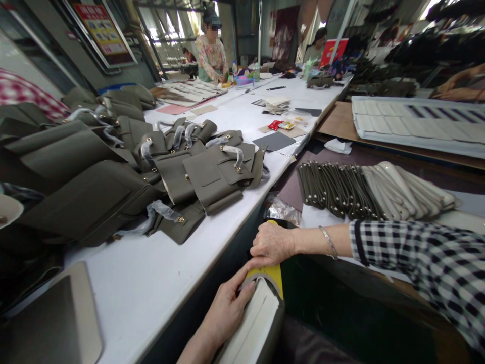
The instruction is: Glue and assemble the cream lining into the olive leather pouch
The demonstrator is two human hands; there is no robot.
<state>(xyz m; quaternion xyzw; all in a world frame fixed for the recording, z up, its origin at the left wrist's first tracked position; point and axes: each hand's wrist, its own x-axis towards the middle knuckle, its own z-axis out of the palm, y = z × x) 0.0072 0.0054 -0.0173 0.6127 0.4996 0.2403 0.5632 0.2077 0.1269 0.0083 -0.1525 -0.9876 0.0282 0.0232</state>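
Observation:
Low at the front, my left hand (227, 306) closes on the near end of a bulky piece (248, 326) with pale faces and dark grey-green sides, perhaps a bag part. The thumb presses on its pale rim and the fingers lie along its left edge. Against the far end of this piece is a flat yellow piece (276, 278) with a curved grey edge. My right hand (271, 245), with a bracelet at the wrist, is closed in a fist over the top of the yellow piece. The undersides of both hands are hidden.
Grey-green handbags (212, 174) with wrapped handles heap on the white table (147, 288) at left. Dark and pale straps (341, 189) lie in a row at right, by a tray of pale strips (417, 119). A co-worker (212, 53) stands at the far end.

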